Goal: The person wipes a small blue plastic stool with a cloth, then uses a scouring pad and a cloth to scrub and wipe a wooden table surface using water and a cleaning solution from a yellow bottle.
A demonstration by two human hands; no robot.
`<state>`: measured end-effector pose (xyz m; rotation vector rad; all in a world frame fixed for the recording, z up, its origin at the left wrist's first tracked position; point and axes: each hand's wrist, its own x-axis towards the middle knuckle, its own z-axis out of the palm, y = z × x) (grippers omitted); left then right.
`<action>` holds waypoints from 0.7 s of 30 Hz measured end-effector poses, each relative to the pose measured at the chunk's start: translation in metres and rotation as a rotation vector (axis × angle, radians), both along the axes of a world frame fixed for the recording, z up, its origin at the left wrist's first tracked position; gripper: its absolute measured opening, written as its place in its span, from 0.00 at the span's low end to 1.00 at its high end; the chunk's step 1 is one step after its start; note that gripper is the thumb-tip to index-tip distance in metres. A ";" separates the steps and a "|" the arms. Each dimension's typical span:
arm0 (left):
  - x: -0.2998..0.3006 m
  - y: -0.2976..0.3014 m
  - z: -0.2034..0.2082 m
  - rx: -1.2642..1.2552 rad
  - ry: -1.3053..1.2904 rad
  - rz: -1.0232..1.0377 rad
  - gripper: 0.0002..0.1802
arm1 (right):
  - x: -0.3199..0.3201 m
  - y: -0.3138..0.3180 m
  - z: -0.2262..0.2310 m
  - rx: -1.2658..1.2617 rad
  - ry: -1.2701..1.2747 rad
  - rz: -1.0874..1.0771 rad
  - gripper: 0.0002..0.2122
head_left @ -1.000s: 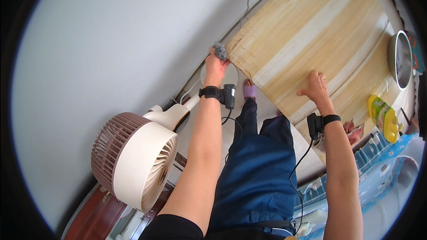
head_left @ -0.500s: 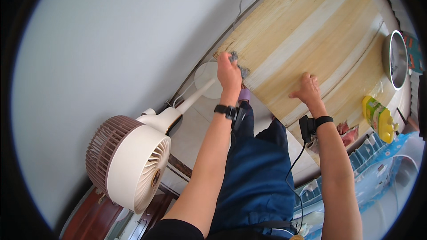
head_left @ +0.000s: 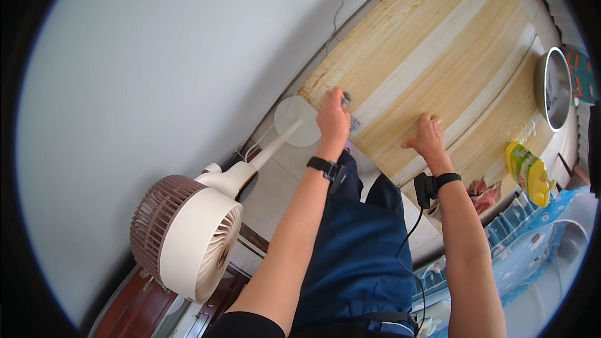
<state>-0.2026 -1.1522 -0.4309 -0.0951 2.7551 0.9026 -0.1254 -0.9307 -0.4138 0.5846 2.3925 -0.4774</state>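
Cloth (head_left: 348, 107), small and grey, sits pressed on the pale wooden bench (head_left: 451, 44) near its left corner, gripped by the left hand (head_left: 332, 119); the right hand (head_left: 427, 136) rests spread flat on the bench beside it.

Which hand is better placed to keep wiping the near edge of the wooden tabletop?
Left. The left hand already presses the grey cloth on the wooden tabletop near its edge. The right hand lies flat, holding nothing.
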 end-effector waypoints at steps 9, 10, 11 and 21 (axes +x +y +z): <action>-0.014 -0.012 -0.014 -0.106 0.124 0.053 0.11 | -0.006 -0.004 0.003 -0.045 -0.058 -0.020 0.35; 0.006 -0.005 -0.013 -0.080 0.081 0.018 0.13 | -0.007 -0.002 0.003 -0.044 -0.042 -0.029 0.35; 0.026 -0.001 -0.011 -0.051 0.069 -0.027 0.15 | -0.005 -0.002 0.003 -0.045 -0.031 -0.033 0.35; -0.066 -0.026 -0.008 -0.061 -0.013 0.103 0.10 | -0.002 -0.005 0.008 -0.053 0.004 -0.018 0.33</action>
